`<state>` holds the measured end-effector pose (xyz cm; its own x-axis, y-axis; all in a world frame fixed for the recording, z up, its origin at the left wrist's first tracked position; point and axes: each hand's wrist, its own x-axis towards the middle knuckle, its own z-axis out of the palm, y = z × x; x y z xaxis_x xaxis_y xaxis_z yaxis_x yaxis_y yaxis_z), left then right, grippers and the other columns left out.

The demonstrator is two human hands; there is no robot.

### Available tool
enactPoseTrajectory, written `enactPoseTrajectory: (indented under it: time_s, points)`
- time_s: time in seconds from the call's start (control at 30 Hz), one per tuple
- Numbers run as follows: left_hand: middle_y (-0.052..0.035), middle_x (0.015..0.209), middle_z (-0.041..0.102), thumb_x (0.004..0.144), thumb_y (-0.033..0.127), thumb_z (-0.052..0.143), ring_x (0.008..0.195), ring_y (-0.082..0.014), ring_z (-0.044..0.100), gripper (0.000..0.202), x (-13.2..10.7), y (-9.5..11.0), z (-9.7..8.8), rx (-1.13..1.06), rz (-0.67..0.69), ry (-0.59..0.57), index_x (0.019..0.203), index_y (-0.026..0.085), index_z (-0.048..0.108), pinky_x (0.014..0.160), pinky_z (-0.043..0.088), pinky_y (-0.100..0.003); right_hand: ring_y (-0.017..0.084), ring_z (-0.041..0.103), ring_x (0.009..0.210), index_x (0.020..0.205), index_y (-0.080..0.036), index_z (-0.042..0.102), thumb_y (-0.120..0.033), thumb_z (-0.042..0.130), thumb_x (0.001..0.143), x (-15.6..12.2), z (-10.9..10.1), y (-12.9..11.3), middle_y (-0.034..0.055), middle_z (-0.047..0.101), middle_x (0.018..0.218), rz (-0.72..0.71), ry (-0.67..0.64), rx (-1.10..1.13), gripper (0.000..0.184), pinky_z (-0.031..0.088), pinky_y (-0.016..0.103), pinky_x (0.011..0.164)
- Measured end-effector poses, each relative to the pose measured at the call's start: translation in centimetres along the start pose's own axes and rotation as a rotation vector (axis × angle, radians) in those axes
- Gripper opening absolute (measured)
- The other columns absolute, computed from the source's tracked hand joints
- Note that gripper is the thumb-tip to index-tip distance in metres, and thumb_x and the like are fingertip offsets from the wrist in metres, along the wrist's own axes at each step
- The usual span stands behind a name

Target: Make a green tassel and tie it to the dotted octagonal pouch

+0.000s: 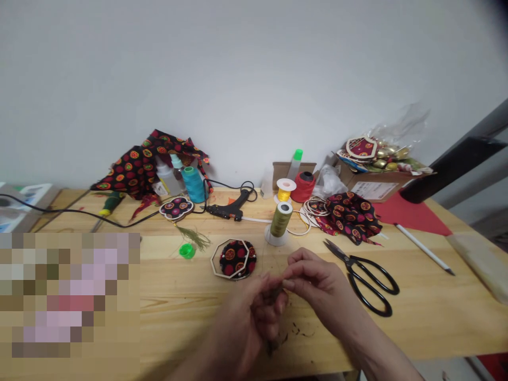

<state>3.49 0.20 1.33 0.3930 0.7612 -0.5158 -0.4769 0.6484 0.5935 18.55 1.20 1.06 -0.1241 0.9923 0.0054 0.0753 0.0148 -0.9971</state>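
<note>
My left hand (pixel 254 312) and my right hand (pixel 317 288) meet low over the wooden table (pixel 416 317), fingers curled together around a small dark thing I cannot make out. My right hand pinches its upper end, my left hand cups it from below. Just beyond them lies an octagonal wooden frame (pixel 233 259) filled with black cloth with red dots. An olive thread spool (pixel 280 219) stands behind the hands. Black scissors (pixel 365 278) lie to the right of my right hand.
At the back stand a black glue gun (pixel 231 207), a teal spool (pixel 194 184), red and yellow spools (pixel 296 188), bottles, patterned cloth (pixel 349 216), a cardboard box (pixel 377 182). A green cap (pixel 187 251), a white pencil (pixel 424 248) and red paper (pixel 405 214) lie about. A blurred patch covers the left front.
</note>
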Motion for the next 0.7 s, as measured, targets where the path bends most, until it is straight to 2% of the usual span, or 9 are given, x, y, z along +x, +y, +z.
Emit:
enactPoseTrajectory:
  time_s: [0.1, 0.2, 0.33, 0.53, 0.7]
  points:
    - [0.0030, 0.053, 0.047, 0.070, 0.032, 0.066, 0.044, -0.0058, 0.031, 0.020, 0.03, 0.02, -0.19, 0.032, 0.036, -0.028, 0.068, 0.012, 0.066, 0.038, 0.019, -0.016, 0.017, 0.053, 0.078, 0.069, -0.021, 0.073, -0.015, 0.065, 0.074, -0.06, 0.07, -0.52, 0.0006, 0.052, 0.078, -0.030, -0.019, -0.097, 0.011, 0.041, 0.030, 0.073]
    - [0.0041, 0.054, 0.046, 0.073, 0.028, 0.066, 0.044, -0.0054, 0.030, 0.017, 0.22, -0.04, -0.33, 0.101, 0.052, -0.031, 0.071, 0.012, 0.066, 0.038, 0.019, -0.016, 0.016, 0.052, 0.078, 0.067, -0.020, 0.069, -0.014, 0.063, 0.077, 0.01, 0.01, -0.84, 0.0003, 0.051, 0.078, -0.060, -0.037, -0.189, 0.013, 0.041, 0.028, 0.073]
    - [0.0048, 0.056, 0.047, 0.071, 0.032, 0.072, 0.043, -0.0040, 0.029, 0.022, 0.38, -0.10, -0.29, 0.158, 0.053, -0.053, 0.075, 0.011, 0.066, 0.038, 0.021, -0.016, 0.014, 0.052, 0.078, 0.067, -0.019, 0.064, -0.010, 0.059, 0.080, 0.17, -0.22, -0.92, -0.0001, 0.052, 0.080, -0.123, -0.056, -0.285, 0.016, 0.040, 0.026, 0.071]
    - [0.0049, 0.057, 0.050, 0.071, 0.036, 0.073, 0.042, -0.0041, 0.034, 0.026, 0.55, -0.27, -0.23, 0.262, 0.102, -0.032, 0.067, 0.014, 0.061, 0.040, 0.026, -0.017, 0.015, 0.053, 0.079, 0.067, -0.020, 0.061, -0.008, 0.059, 0.079, -0.15, -0.23, -1.02, 0.0003, 0.053, 0.082, -0.153, -0.032, -0.364, 0.017, 0.041, 0.027, 0.071]
    - [0.0058, 0.054, 0.049, 0.074, 0.038, 0.070, 0.042, -0.0053, 0.037, 0.027, 0.81, -0.34, -0.49, 0.345, 0.108, -0.025, 0.064, 0.016, 0.057, 0.040, 0.027, -0.018, 0.016, 0.053, 0.080, 0.067, -0.021, 0.066, -0.013, 0.061, 0.077, -0.19, -0.21, -0.90, 0.0005, 0.055, 0.080, -0.148, 0.024, -0.286, 0.014, 0.042, 0.028, 0.073]
